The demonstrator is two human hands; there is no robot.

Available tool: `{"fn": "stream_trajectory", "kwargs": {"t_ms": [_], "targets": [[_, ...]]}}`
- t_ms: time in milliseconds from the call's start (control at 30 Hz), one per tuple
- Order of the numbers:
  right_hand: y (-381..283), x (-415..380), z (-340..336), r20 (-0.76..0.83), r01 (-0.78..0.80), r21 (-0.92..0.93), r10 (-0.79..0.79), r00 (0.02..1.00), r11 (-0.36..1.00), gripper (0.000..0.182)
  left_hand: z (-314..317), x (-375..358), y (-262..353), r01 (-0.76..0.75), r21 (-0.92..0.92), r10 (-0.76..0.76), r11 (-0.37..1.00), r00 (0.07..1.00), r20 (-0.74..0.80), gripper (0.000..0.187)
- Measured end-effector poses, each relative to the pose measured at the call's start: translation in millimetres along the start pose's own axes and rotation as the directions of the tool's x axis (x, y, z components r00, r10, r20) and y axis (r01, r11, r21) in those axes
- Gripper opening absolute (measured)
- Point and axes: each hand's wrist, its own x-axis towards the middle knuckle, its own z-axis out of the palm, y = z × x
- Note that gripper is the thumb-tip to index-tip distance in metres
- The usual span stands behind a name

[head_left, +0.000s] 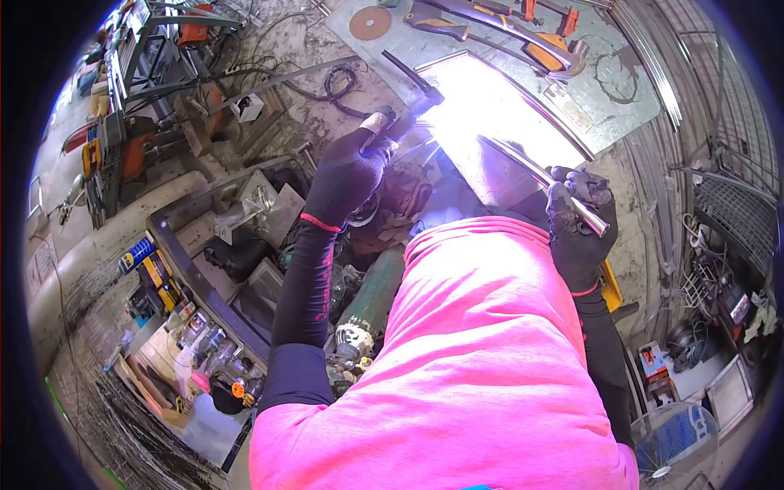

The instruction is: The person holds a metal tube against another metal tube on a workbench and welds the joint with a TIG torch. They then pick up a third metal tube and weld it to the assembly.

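Note:
My left hand point(351, 171), in a dark glove, is closed round a dark tool point(404, 122) whose tip reaches a very bright glare at the left part of a metal sheet. My right hand point(578, 208), gloved too, has its fingers wrapped round a shiny metal tube point(543, 175). The tube slants up and left, its far end in the glare. Beneath it lies the sheet point(523, 147), with a thin metal strip point(535, 106) along its upper right edge. What the glare covers cannot be made out.
A hammer point(572, 61), an orange tool point(549, 51) and a round disc point(370, 24) lie on the metal tabletop point(629, 122). Lower left are a bin point(196, 282) and a green cylinder point(371, 298). Wire racks point(727, 212) stand at the right.

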Motion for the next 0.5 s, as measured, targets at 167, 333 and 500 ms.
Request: {"fn": "stream_trajectory", "kwargs": {"t_ms": [167,333,500], "targets": [[-3.2,7.7,-0.6,0.049,0.073,-0.156,-0.066,0.997,0.985,0.017,-2.7,0.8,1.6,0.144,0.025,-0.145,0.989,0.988,0.045,0.049],[4.8,18.5,4.8,0.0,0.172,-0.1,-0.173,0.985,0.98,0.016,-4.8,0.4,9.4,0.169,-0.002,-0.169,0.986,0.985,0.036,0.046],[-3.7,27.4,5.6,0.0,0.081,-0.066,-0.081,0.997,0.995,0.015,-6.1,2.9,7.2,0.184,0.024,-0.185,0.983,0.982,0.036,0.045]]}}
